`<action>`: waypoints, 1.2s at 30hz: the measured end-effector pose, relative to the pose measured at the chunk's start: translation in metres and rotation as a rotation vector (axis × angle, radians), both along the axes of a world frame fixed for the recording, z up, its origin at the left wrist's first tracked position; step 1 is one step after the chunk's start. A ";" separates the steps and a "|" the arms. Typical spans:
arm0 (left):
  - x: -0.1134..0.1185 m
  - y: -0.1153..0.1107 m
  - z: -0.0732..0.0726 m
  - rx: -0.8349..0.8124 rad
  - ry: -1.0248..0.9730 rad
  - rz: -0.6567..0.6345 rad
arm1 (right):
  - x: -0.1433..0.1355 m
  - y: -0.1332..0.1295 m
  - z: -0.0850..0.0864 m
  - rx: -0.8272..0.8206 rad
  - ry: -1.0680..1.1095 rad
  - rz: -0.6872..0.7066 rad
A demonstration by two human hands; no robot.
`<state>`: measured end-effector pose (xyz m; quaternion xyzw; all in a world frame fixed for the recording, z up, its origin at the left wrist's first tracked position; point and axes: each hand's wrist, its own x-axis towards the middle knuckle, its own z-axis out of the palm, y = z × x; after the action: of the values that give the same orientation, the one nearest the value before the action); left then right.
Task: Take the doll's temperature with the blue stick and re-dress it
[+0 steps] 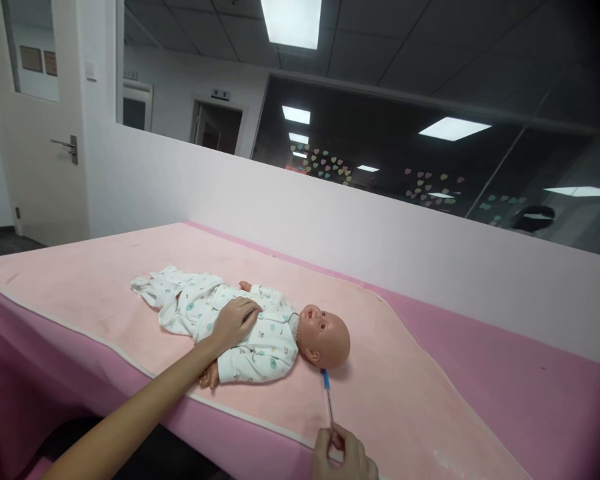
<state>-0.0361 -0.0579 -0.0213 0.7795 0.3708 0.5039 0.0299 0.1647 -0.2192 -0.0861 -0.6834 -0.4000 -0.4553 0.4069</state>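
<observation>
A baby doll (pixel 325 340) in a white patterned outfit (pixel 267 343) lies on its back, its bald head to the right. My left hand (pixel 235 323) rests on the front of the outfit, over the doll's belly, fingers loosely bent and holding nothing that I can see. Near the table's front edge, my right hand (pixel 345 453) pinches a thin stick with a blue tip (pixel 326 381); its exact kind is unclear. The blue end sits just below the doll's head, and I cannot tell whether it touches. One small doll hand (pixel 209 377) shows beneath my left forearm.
A peach-pink mat (pixel 405 400) covers most of the table, over a brighter pink cloth (pixel 545 373). Behind it runs a low white wall (pixel 300 213) with dark glass (pixel 380 147) above. A door (pixel 45 147) stands at the far left.
</observation>
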 end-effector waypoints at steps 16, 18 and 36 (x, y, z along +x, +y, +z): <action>0.039 0.027 0.052 -0.341 0.086 -0.532 | -0.005 0.044 0.059 -0.369 0.216 0.398; 0.045 0.037 0.041 -0.396 0.194 -0.520 | -0.028 0.077 0.069 -0.394 0.232 0.468; 0.037 0.042 0.024 -0.553 -0.096 -0.630 | -0.051 0.137 0.058 -0.295 0.255 0.683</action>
<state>0.0006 -0.0163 0.0029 0.7930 0.2339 0.3874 0.4079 0.1140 -0.0824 -0.0283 -0.6133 -0.6119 -0.1429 0.4786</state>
